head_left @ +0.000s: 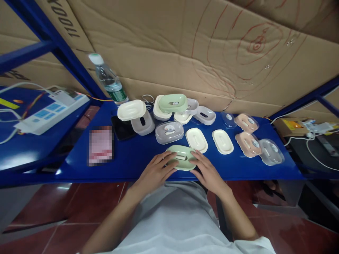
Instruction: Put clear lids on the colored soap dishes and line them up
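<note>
- Cardboard point(148, 46) rises behind everything, its right part marked with red curves.
- Blue table point(132, 162) spans the middle, under the dishes.
- Water bottle point(112, 84), white-capped, stands at the table's far left.
- Left hand point(156, 170), partly curled, has the green dish's left end between fingers and thumb.
- Right hand point(209, 173) does the same at the right end — fingers a little spread.
- Green dish point(182, 157) sits between both hands, near the table's front edge.
- Peach dishes point(248, 144) lie to the right — clear covers over them.
- White trays point(222, 141), two of them, lie just beyond the hands.
</note>
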The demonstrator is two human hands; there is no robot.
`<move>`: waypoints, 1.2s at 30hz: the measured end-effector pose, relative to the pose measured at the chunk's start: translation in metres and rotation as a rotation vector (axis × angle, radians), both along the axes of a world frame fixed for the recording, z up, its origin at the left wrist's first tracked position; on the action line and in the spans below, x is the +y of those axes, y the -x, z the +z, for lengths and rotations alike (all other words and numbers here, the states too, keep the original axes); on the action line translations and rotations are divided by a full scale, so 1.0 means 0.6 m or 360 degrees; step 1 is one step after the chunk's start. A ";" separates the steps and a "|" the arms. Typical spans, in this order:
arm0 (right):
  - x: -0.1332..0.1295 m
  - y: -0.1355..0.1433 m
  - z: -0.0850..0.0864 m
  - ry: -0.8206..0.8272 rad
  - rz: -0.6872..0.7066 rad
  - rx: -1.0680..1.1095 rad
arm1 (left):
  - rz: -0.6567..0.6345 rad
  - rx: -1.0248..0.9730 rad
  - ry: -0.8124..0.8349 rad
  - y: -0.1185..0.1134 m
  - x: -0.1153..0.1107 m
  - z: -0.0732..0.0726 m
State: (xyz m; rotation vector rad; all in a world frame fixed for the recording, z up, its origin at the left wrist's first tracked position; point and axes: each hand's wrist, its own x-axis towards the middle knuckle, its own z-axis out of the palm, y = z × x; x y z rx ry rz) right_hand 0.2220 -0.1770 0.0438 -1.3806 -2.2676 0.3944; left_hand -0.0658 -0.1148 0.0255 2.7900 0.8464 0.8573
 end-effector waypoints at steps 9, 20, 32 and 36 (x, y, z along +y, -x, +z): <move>0.030 0.015 -0.009 -0.0040 0.0030 -0.0093 | 0.0008 -0.0129 0.0180 -0.002 0.018 -0.004; 0.093 -0.087 0.033 -0.0256 -0.0440 -0.0297 | 0.0006 -0.0071 0.0197 -0.001 0.014 -0.003; 0.276 -0.266 -0.006 -0.0025 -0.1049 -0.0459 | 0.0099 -0.0268 0.0068 0.001 0.004 0.000; 0.276 -0.280 -0.027 -0.0119 -0.1106 -0.0267 | 0.0068 -0.0220 0.0080 0.000 0.006 0.000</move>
